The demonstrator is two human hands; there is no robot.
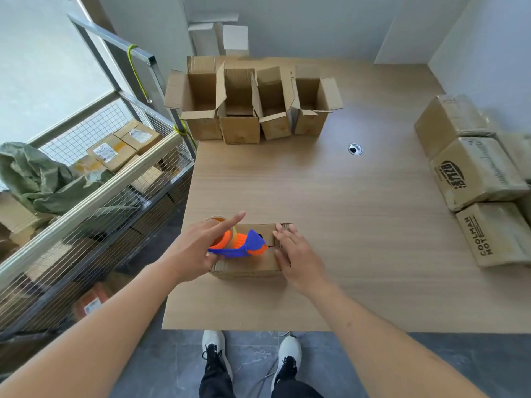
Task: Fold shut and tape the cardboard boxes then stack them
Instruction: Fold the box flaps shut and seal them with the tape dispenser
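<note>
Nearest, at six o'clock on the surface (359,239), sits the small cardboard box (247,265) with its flaps folded down, close to the near edge. The taping step looks to be in hand. The left grip (198,248) holds the blue and orange tape dispenser (238,245) by its handle, forefinger pointing straight out, and the dispenser lies across the box top. The right grip (296,255) is released, its fingers flat on the right end of the lid, pressing the flaps shut.

The next move probably calls for a steady pull of the dispenser along the seam while the right palm keeps the flaps level. Whether any tape is already laid I cannot tell.

The box lies near the surface's left edge, at nine o'clock, beyond which stands a wire cage trolley (94,202), so there is little room that way. Toward twelve and two o'clock the top lies open. At three o'clock the taped boxes (477,173) are piled; at twelve, well apart, four open boxes (247,107) wait.
</note>
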